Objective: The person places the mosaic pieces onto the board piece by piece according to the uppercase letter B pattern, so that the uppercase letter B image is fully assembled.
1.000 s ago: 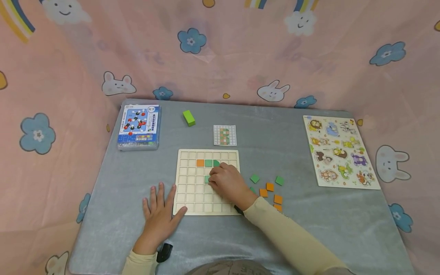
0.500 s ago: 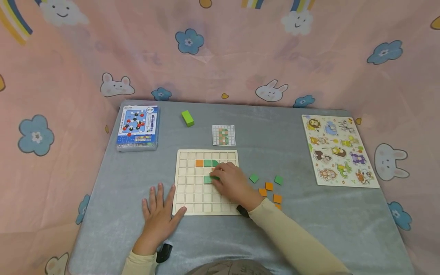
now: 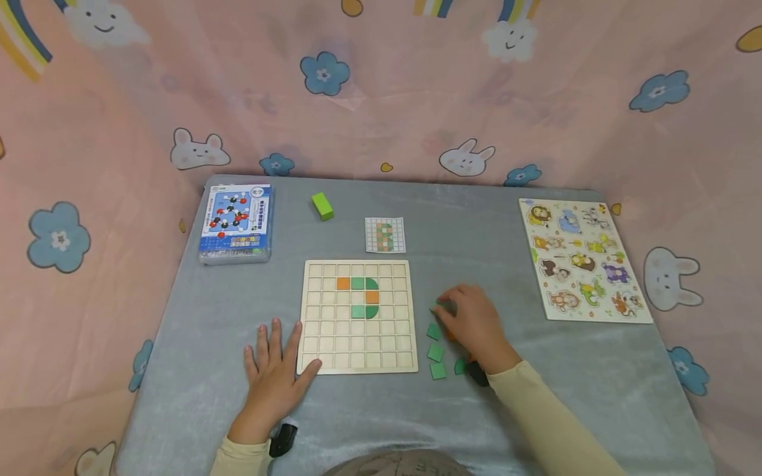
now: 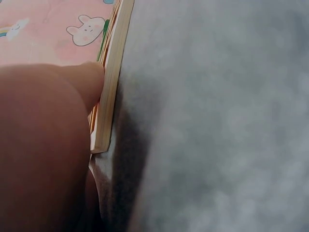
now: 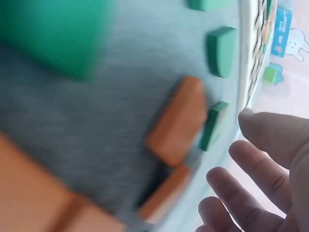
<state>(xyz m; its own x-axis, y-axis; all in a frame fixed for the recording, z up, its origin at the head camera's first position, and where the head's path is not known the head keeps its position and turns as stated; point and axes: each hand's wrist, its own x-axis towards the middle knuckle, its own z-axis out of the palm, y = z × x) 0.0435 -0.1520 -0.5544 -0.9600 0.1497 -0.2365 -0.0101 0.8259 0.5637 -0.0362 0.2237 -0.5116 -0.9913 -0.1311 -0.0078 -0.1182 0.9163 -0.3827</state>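
Note:
A wooden grid board [image 3: 333, 344] lies mid-table and bears orange and green tiles, among them an orange square [image 3: 372, 297] and a green rounded tile [image 3: 372, 312]. My left hand [image 3: 269, 380] lies flat with fingers spread, its thumb on the board's lower left corner; the thumb [image 4: 89, 84] also shows against the board's edge in the left wrist view. Right of the board, my right hand [image 3: 473, 324] reaches over loose tiles, fingertips close to a green tile [image 5: 212, 125]. Its thumb and fingers stand apart with nothing between them, and it partly hides the orange tiles [image 5: 178, 121].
Several green tiles [image 3: 436, 352] lie beside the board's right edge. Behind the board is a small pattern card [image 3: 385, 235]. A green block [image 3: 323, 206] and a boxed molecule set [image 3: 235, 223] are at the back left, an animal puzzle board [image 3: 583, 261] at the right.
My right hand has left the board and moved right to the loose tiles, leaving the green rounded tile in the grid. The left hand stays where it was.

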